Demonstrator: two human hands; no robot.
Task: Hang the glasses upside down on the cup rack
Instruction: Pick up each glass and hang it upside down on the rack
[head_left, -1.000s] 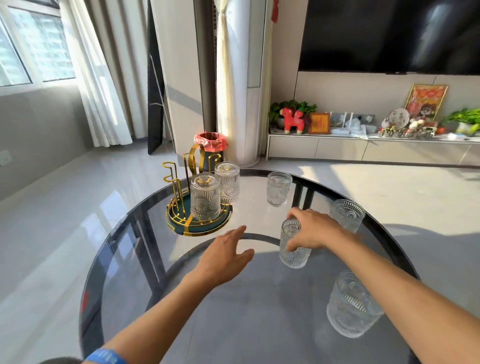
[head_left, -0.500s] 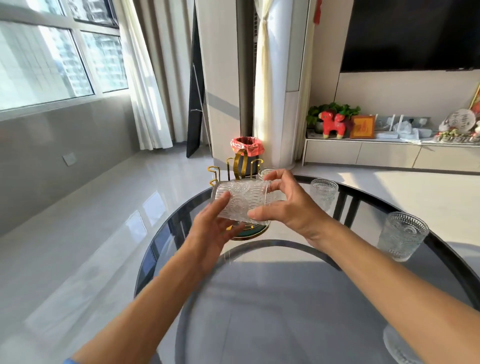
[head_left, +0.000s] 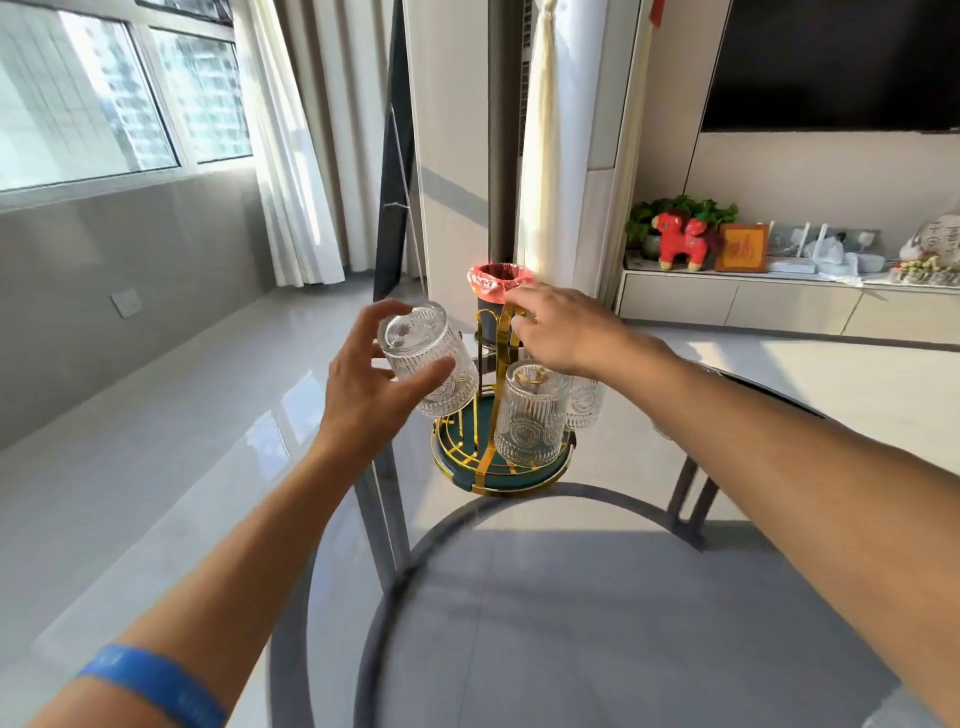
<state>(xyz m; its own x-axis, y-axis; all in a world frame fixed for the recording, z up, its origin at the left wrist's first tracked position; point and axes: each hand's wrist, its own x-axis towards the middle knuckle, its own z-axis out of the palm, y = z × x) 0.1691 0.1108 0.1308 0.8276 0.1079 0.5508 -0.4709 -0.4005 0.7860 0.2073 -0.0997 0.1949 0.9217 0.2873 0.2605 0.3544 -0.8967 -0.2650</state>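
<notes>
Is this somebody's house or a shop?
Most likely a home living room: a big dark TV hangs above a low cabinet with a red toy horse on it, and long curtains hang by the window.

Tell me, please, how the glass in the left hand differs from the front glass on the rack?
The held glass is tilted, base toward the camera, gripped by the left hand; the front glass hangs upright-inverted and untouched on the gold cup rack. The held one sits higher and further left. Both are clear, ribbed, and base-up.
</notes>
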